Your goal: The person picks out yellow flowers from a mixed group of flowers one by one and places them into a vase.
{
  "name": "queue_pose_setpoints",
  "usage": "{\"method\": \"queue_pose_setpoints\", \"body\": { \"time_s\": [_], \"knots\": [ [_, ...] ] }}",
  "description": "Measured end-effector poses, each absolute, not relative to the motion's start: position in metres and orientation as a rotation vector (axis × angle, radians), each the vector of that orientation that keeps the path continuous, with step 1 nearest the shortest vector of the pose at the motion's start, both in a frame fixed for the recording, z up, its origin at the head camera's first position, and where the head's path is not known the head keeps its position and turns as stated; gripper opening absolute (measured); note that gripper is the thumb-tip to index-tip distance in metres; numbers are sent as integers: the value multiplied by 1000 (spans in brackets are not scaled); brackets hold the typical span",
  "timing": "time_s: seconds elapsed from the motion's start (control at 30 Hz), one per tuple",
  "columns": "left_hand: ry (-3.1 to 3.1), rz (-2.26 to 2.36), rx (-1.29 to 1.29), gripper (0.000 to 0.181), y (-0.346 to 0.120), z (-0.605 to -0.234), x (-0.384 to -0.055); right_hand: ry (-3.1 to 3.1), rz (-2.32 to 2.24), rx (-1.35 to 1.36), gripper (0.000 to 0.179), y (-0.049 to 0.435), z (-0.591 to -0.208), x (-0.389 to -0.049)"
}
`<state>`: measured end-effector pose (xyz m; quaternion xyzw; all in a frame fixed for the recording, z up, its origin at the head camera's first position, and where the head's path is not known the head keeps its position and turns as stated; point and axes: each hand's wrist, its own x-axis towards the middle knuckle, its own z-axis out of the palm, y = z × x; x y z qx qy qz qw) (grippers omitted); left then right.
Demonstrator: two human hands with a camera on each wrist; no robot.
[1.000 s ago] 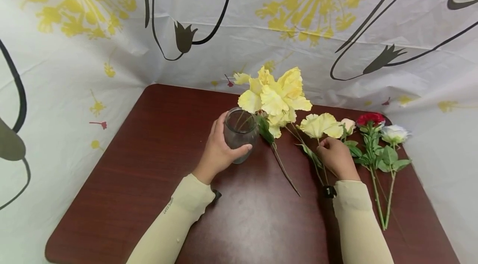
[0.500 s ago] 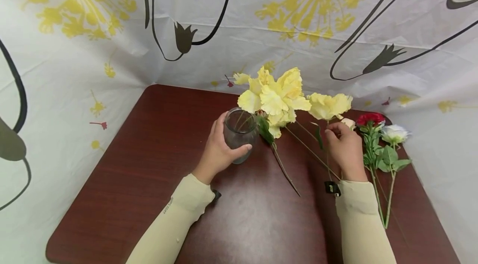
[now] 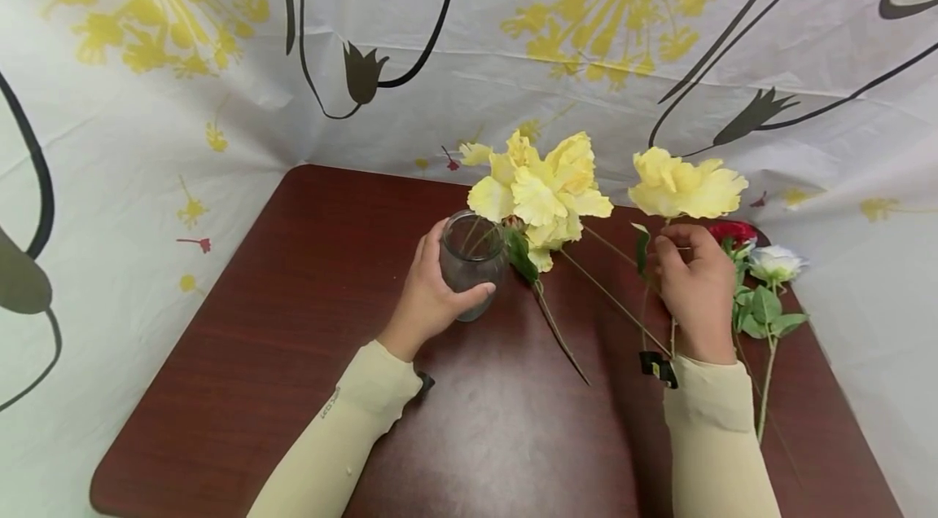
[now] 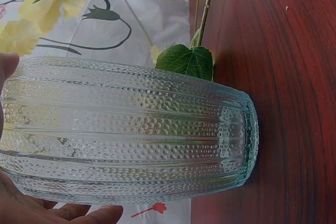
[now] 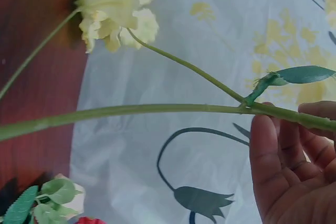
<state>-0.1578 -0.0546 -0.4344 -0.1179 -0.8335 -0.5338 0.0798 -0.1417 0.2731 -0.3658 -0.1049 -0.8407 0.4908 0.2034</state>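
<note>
My left hand [image 3: 425, 290] grips a clear glass vase [image 3: 466, 267], which stands upright on the table. In the left wrist view, the ribbed, dotted glass [image 4: 131, 129] fills the middle, with fingers and thumb around its upper part. Over its mouth lean several yellow artificial flowers [image 3: 538, 192]; thin stems show inside. My right hand [image 3: 696, 290] pinches a yellow artificial flower [image 3: 685, 184] by its stem, just below the bloom. The right wrist view shows this green stem [image 5: 157, 108] forking at a leaf [image 5: 304, 74], with a side branch leading to another yellow bloom [image 5: 113, 6].
At the table's right side lie a red flower [image 3: 733, 233], partly behind my right hand, and a white rose [image 3: 777, 264] with green leaves. A dark stem [image 3: 560, 335] slants over the tabletop [image 3: 293, 298] beside the vase. A patterned sheet [image 3: 454, 127] hangs behind the table.
My right hand has moved right and up with the yellow flower, lifting its bloom higher, now overlapping the red flower's stem. My left hand and the vase have stayed in place.
</note>
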Motion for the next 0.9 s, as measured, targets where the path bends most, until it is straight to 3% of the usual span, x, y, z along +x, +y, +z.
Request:
{"method": "queue_pose_setpoints", "body": {
  "time_s": [0.9],
  "knots": [
    [-2503, -1604, -339, 106, -55, -434, -157, -1736, 1801, -154, 14, 274, -336, -125]
  ]
}}
